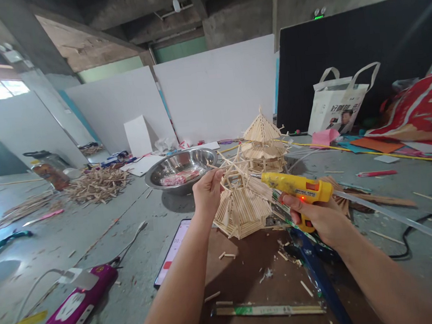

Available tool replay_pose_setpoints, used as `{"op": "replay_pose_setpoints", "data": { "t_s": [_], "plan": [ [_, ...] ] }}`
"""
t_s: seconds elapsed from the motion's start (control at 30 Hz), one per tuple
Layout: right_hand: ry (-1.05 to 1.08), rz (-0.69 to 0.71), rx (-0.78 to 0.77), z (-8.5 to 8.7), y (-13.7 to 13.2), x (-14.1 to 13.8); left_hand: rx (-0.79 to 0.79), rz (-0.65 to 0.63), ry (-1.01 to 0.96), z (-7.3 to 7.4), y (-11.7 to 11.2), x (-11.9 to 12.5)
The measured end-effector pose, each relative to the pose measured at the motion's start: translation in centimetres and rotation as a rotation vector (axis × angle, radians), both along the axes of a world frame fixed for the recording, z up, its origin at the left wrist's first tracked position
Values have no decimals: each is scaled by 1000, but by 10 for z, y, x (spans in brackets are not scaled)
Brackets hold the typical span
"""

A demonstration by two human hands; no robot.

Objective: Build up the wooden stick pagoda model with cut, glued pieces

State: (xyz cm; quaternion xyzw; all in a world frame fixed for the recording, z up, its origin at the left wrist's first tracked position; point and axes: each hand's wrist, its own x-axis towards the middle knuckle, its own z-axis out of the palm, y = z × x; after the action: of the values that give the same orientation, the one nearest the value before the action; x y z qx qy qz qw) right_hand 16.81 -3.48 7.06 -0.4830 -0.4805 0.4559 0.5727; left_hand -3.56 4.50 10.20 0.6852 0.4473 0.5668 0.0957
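My right hand (317, 216) is wrapped round a yellow hot glue gun (292, 183), whose small red light is lit. A long clear glue stick (384, 213) trails from the gun's back end, and its nozzle points left at a model roof made of thin wooden sticks (242, 212). Over the top of that roof, my left hand (208, 190) pinches a thin wooden stick (211, 166); most of the stick is hidden by the fingers. The roof stands on a brown board (240, 275). Close behind it rises a tiered stick pagoda (261, 133).
A steel basin (153, 179) with plastic-wrapped packs sits behind my left hand. A phone (171, 255) and a purple power strip (83, 302) lie to the left, and a stick pile (96, 185) beyond. Blue-handled pliers (318, 278) and a wrapped stick bundle (268, 309) lie in front.
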Motion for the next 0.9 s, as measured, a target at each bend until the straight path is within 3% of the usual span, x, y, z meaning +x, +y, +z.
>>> {"op": "replay_pose_setpoints", "data": {
  "t_s": [0.9],
  "plan": [
    [33,8,6,-2,1,0,5,-14,15,0,0,-2]
  ]
}}
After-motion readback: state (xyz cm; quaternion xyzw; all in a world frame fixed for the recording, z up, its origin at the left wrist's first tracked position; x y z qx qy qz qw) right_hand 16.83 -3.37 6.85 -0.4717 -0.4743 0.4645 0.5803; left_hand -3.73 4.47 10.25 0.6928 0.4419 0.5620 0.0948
